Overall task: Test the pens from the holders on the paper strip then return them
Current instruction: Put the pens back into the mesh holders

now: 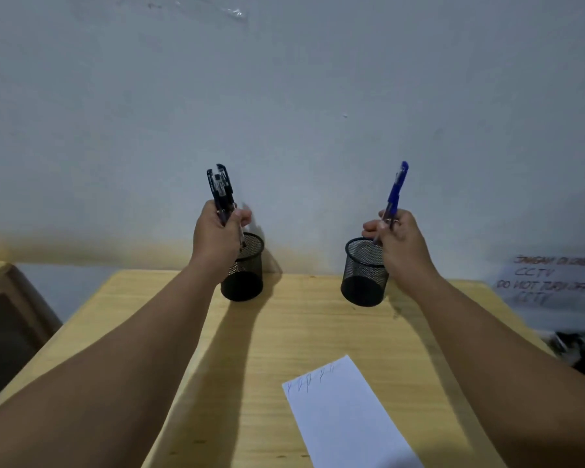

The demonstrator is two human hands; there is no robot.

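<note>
Two black mesh pen holders stand at the back of the wooden table, the left holder (247,275) and the right holder (363,275). My left hand (217,236) grips a bunch of black pens (221,185) upright, their tips just over the left holder's rim. My right hand (397,243) holds a single blue pen (397,187) upright, its tip at the right holder's mouth. A white paper strip (343,413) with a few small pen marks along its top edge lies near the table's front, between my forearms.
The table (284,332) stands against a pale wall. A paper sign with handwriting (551,282) hangs at the right over dark clutter. A wooden chair or frame (11,312) sits left of the table.
</note>
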